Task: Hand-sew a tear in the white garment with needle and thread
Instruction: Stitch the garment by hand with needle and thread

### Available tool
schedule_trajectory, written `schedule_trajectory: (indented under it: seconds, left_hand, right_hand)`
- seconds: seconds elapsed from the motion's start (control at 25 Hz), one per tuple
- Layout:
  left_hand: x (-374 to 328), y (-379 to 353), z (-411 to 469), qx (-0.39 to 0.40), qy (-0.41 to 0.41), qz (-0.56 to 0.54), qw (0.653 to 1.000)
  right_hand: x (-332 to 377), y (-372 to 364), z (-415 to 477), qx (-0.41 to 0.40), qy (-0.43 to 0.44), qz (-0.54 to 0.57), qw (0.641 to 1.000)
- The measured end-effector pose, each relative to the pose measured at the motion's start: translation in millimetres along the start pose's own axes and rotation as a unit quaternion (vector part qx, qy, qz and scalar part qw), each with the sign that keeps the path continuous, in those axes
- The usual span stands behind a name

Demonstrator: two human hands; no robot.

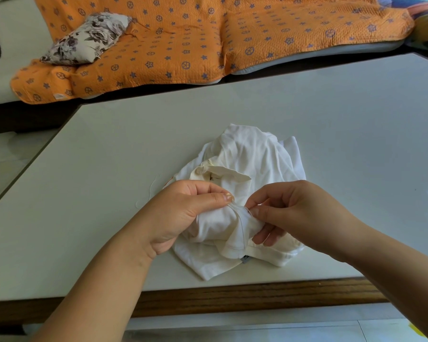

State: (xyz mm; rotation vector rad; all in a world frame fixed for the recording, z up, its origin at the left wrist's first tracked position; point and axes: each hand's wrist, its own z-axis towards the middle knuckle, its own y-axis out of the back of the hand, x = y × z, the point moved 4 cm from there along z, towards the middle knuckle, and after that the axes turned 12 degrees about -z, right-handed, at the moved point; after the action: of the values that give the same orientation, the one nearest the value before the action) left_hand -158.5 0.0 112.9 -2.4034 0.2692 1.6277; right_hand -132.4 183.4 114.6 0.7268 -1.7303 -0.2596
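Note:
The white garment point(247, 154) lies crumpled on the pale table point(109, 193), near its front edge. My left hand point(183, 213) grips a bunched fold of the cloth, thumb on top. My right hand point(294, 211) pinches at the same fold just to the right, thumb and forefinger pressed together where a thin needle seems to sit; the needle itself is too small to make out. A fine white thread point(151, 188) trails over the table left of the garment.
The table has a wooden front edge point(232, 297). Behind it stands a sofa under an orange patterned cover point(183, 45), with a floral cushion point(87, 38) on its left part. Pale floor shows at the left and below.

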Motion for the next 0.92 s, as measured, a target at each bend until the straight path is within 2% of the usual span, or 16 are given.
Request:
schedule_trajectory:
  seconds: [0.24,0.48,0.68,0.92]
  left_hand:
    - [1.4,0.1,1.5,-0.002,0.003,0.006,1.000]
    - [6.1,-3.8,3.7,0.019,0.037,-0.030,0.999]
    - [8.3,-5.6,4.7,0.027,0.033,-0.044,0.998]
    - [8.6,-9.2,5.1,0.008,0.010,-0.010,1.000]
  right_hand:
    - [-1.4,-2.1,0.8,0.002,0.013,0.019,1.000]
    - [-1.2,-4.9,1.2,0.014,0.025,0.095,0.995]
    - [-0.3,-8.1,0.9,0.021,0.030,0.139,0.990]
    - [5.8,-8.6,-4.2,-0.036,0.057,0.108,0.992]
